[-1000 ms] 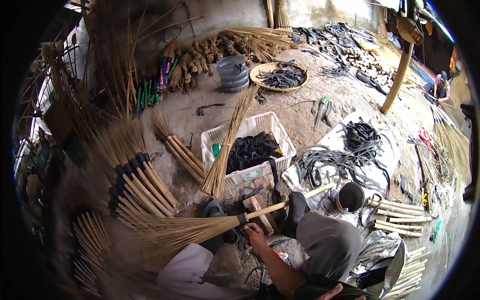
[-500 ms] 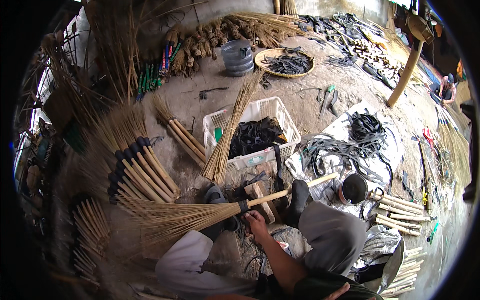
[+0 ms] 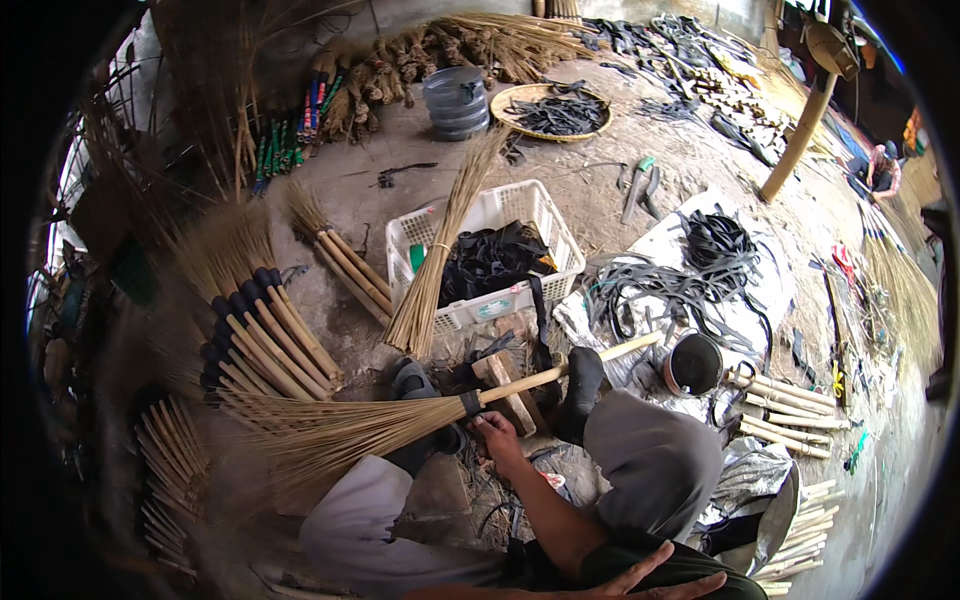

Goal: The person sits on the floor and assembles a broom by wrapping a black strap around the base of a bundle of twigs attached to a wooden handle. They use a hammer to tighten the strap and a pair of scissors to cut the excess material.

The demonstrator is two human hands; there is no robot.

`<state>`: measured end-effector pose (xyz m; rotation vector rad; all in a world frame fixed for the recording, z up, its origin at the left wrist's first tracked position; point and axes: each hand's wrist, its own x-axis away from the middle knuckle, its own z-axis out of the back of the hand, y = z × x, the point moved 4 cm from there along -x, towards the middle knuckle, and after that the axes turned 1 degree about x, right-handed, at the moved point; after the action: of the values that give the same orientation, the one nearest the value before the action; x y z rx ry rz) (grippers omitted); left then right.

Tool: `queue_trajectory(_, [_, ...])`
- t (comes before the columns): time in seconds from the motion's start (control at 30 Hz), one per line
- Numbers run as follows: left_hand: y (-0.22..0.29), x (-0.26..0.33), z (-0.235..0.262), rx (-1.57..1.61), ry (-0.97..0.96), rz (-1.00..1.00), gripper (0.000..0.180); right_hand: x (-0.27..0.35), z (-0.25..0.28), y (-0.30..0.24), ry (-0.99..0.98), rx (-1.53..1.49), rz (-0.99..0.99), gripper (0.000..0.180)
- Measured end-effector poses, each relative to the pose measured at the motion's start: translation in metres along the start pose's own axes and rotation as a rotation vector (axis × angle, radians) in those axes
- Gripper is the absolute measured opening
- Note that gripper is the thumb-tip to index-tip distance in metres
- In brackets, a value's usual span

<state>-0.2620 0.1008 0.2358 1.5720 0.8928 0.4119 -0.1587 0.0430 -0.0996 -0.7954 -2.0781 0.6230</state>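
A straw broom (image 3: 365,425) lies across in front of me, bristles to the left and its pale wooden handle (image 3: 595,358) pointing right. A black band (image 3: 471,403) is wound where straw meets handle. Just below that band is my right hand (image 3: 497,440), its fingers curled and pinched together; what they hold is hidden. My left hand (image 3: 645,582) reaches in along the bottom edge below the dark right sleeve, fingers spread, with nothing visible in it. The handle passes over a wooden block (image 3: 505,390) between my feet.
A white plastic crate (image 3: 563,235) of black rubber strips stands ahead, a loose straw bundle (image 3: 440,260) leaning on it. Finished brooms (image 3: 275,335) lie left. Rightward are a pail (image 3: 693,366), coiled strips (image 3: 715,250) and cut poles (image 3: 785,410). A person (image 3: 880,172) sits far right.
My left hand has come further into view at the bottom, its fingers now spread. The whole view has shifted slightly; my right hand stays by the broom's band.
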Motion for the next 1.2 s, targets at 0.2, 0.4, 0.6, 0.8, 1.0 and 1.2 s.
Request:
queue_trajectory(0.2, [-0.003,-0.001,0.002,0.018,0.01,0.009,0.05,0.005,-0.004,-0.005,0.02,0.049,0.014,0.014])
queue_trajectory(0.4, [-0.008,0.001,0.005,0.034,0.038,0.021,0.048,0.007,-0.004,-0.009,0.018,0.028,0.017,0.013])
queue_trajectory(0.6, [-0.046,0.078,0.059,-0.027,0.514,-0.131,0.046,0.005,0.003,0.006,0.086,0.04,0.015,0.013])
queue_trajectory(0.8, [-0.192,0.189,0.162,-0.464,1.391,0.473,0.062,0.006,-0.004,0.011,0.032,-0.068,0.181,0.01])
queue_trajectory(1.0, [-0.234,0.232,0.153,-0.313,1.289,0.817,0.039,0.009,-0.004,0.006,0.089,0.042,0.178,0.009])
queue_trajectory(1.2, [-0.177,0.247,0.121,-0.593,0.993,0.914,0.023,0.014,-0.006,0.002,0.085,-0.021,0.124,0.013])
